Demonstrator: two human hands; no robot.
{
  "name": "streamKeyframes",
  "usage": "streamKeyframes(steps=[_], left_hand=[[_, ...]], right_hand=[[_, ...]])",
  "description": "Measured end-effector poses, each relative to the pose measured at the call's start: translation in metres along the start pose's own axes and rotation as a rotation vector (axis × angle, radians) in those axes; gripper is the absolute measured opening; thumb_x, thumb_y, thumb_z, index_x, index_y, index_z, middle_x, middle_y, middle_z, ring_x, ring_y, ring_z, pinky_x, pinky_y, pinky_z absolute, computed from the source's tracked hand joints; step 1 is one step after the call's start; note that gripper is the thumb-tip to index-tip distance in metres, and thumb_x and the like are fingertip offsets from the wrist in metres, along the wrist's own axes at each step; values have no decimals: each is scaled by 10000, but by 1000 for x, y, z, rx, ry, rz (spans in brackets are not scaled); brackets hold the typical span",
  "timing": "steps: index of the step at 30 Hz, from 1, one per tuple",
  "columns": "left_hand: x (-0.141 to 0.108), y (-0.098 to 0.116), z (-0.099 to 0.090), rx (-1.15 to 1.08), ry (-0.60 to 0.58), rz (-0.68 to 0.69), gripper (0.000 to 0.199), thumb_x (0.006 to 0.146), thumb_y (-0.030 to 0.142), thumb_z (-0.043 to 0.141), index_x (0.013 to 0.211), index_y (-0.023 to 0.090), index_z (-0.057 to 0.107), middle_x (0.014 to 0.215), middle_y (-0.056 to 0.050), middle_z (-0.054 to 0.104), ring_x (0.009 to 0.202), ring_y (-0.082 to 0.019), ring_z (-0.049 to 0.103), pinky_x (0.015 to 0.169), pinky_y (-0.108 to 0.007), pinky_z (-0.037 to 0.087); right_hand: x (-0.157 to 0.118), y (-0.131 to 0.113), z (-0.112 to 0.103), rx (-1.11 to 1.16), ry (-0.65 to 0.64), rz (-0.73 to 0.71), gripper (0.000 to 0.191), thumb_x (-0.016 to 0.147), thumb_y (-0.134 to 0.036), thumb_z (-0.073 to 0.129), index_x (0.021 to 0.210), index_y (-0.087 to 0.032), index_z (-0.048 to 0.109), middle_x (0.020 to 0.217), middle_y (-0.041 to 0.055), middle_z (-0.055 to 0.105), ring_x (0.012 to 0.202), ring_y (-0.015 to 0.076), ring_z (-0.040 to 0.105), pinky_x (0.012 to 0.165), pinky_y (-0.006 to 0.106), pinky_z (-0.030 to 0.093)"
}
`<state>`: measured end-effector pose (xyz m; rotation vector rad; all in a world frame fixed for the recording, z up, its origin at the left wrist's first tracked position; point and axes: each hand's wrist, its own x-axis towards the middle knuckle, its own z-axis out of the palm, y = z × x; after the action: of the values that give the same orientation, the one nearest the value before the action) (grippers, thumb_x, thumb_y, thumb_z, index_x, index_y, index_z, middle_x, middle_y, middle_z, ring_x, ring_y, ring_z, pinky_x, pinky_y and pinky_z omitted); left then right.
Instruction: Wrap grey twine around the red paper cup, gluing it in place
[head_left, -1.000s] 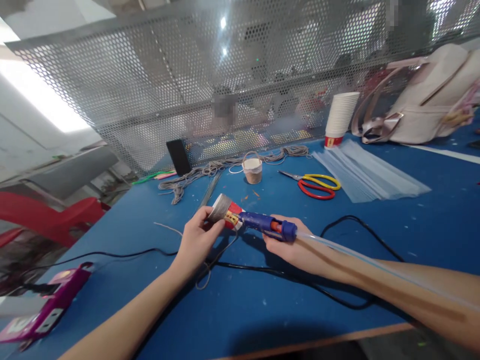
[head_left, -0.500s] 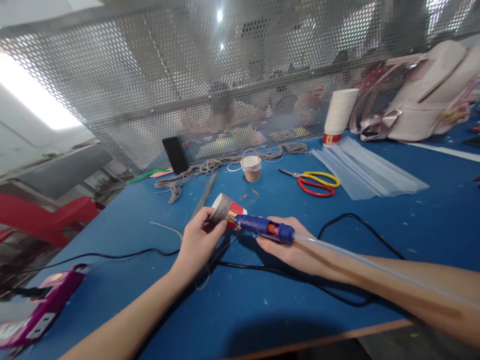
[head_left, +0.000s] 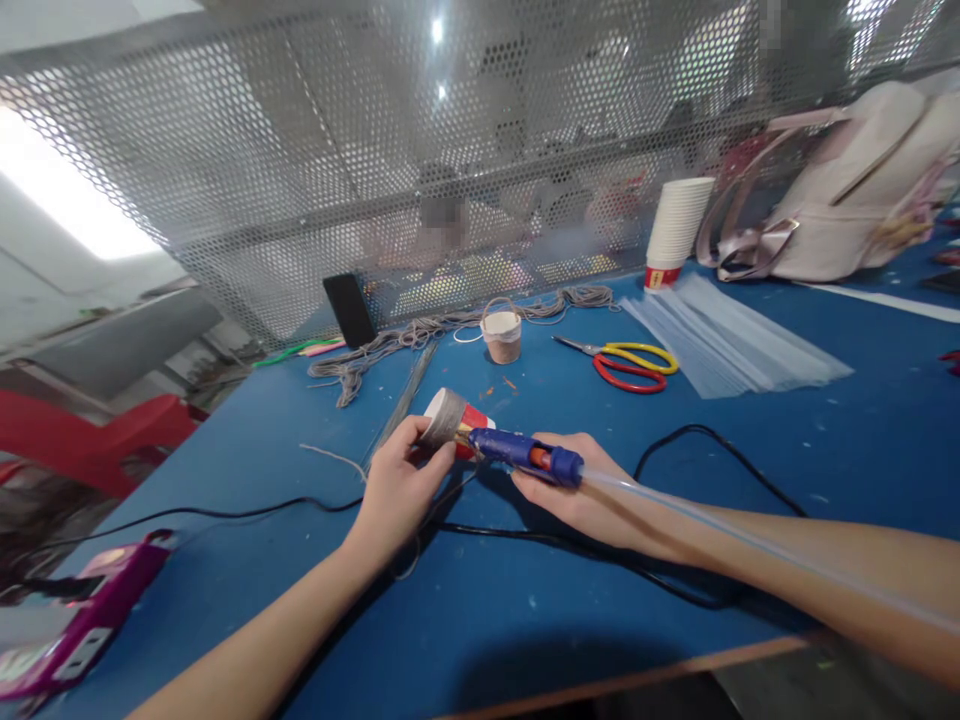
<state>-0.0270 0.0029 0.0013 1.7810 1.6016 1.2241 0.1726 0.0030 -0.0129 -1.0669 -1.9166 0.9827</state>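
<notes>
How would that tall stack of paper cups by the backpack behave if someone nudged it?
The stack of paper cups would probably tip easily, being tall, narrow-based and already leaning. It looks light for its height, and the nested cups would likely move together.

Blue table (head_left: 247,590) with 1 pair of scissors (head_left: 628,365), grey cord (head_left: 405,340), clear strips (head_left: 742,345).

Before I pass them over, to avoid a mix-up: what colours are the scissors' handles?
One yellow, one red; the head view shows it.

One glue gun (head_left: 517,451), one cord-wrapped cup (head_left: 448,414), one cup stack (head_left: 679,225), one phone (head_left: 350,311).
</notes>
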Motion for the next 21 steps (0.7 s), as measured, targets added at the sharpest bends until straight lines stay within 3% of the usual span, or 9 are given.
streamKeyframes(steps=[21], left_hand=[[1,-2,0,-10,-11,-10,109,707,297,609,748,199,588,687,31,616,642,-143,567,609,-250,453]], right_hand=[[0,5,0,-142,40,-138,205,760,-254,536,603,-207,412,544,-33,471,475,87,348,520,226,325]])
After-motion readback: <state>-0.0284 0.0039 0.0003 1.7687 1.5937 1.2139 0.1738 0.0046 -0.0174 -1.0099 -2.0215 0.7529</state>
